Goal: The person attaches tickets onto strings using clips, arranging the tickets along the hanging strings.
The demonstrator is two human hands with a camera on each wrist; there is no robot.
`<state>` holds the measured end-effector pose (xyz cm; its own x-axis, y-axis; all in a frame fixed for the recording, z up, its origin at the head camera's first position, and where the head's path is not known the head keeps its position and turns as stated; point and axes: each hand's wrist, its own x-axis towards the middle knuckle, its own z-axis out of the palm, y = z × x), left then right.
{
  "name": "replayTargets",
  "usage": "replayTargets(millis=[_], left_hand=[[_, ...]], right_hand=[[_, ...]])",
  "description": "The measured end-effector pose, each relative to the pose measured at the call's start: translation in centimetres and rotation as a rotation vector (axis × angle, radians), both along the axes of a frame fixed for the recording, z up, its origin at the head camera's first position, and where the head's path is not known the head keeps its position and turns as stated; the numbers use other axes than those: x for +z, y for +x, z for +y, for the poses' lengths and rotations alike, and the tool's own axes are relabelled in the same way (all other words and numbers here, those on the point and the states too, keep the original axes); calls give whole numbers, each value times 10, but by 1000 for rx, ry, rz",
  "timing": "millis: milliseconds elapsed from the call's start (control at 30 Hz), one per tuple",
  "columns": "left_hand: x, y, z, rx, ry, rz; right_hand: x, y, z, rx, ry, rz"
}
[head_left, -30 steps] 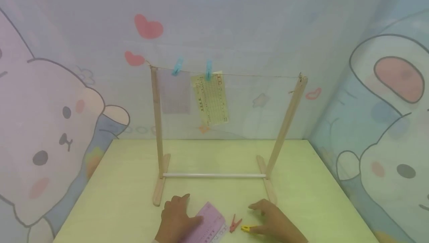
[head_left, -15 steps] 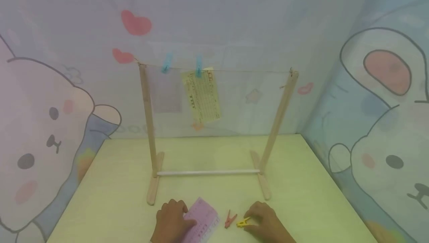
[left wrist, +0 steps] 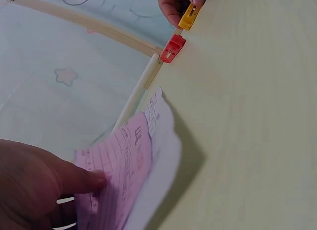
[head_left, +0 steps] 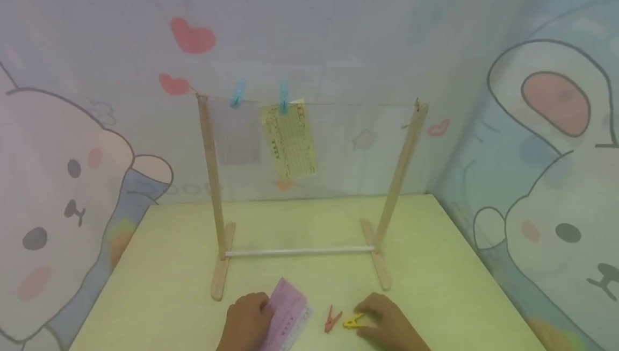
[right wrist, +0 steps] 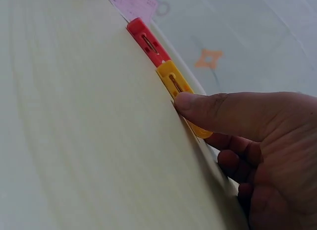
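Observation:
My left hand (head_left: 245,319) grips the left edge of a pink printed slip (head_left: 286,308), thumb on top and fingers behind, as the left wrist view shows. Under the slip lies a white printed sheet (left wrist: 166,145), its edge curling up and casting a shadow on the table. My right hand (head_left: 389,321) pinches a yellow clothespin (right wrist: 171,76) between thumb and fingers, close over the table. Just left of it in the head view lies a red clothespin (head_left: 331,320), touched by neither hand.
Behind the hands stands a wooden frame (head_left: 211,179) with a white crossbar (head_left: 300,252) and a string across its top. A blue clothespin (head_left: 283,98) holds a yellow slip (head_left: 290,141) there; another blue clothespin (head_left: 237,94) hangs further left. Cartoon-printed cloth (head_left: 338,28) surrounds the pale table (head_left: 169,265).
My right fingers have closed in on the yellow clothespin. The left thumb has drawn back to the pink slip's edge, and the slip has tilted up. The head view has shifted slightly.

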<state>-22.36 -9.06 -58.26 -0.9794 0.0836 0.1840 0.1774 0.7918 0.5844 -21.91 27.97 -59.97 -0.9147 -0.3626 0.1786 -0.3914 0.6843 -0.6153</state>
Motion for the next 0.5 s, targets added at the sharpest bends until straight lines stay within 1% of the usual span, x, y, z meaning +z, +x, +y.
replayTargets(millis=[133, 233, 300, 367, 467, 500], left_hand=[[-2, 1, 0, 25, 65, 20], [-1, 1, 0, 45, 98, 22], [1, 0, 0, 66, 129, -1], [4, -1, 0, 87, 161, -29], [8, -2, 0, 122, 213, -86], [8, -2, 0, 128, 221, -95]], right_hand=[[-2, 1, 6, 10, -2, -20], [-4, 0, 8, 32, -14, 15], [-4, 0, 7, 33, -24, 33], [-3, 0, 6, 14, -36, 27], [0, 2, 3, -45, -57, -7], [1, 2, 2, -67, -65, -19]])
